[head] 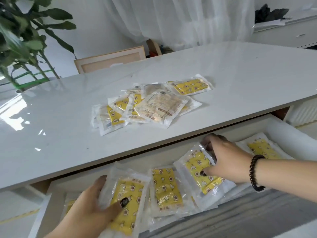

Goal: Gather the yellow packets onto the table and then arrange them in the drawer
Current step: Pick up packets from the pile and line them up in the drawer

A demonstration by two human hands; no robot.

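Observation:
A loose pile of yellow packets (147,103) in clear wrappers lies on the white table (60,131). Below the table's front edge the white drawer (289,133) stands open with several more packets inside. My left hand (92,208) grips a yellow packet (128,200) at the drawer's left, thumb on its face. My right hand (224,162), with a dark bead bracelet on the wrist, holds a tilted packet (200,174) by its upper edge. Between them lies another packet (165,186). One more packet (262,149) rests at the drawer's right end.
A leafy green plant (22,40) stands at the table's far left. A wooden-framed panel (109,59) leans behind the table. White curtains (188,18) hang at the back. A white cabinet (288,35) with papers and a dark object sits at the far right.

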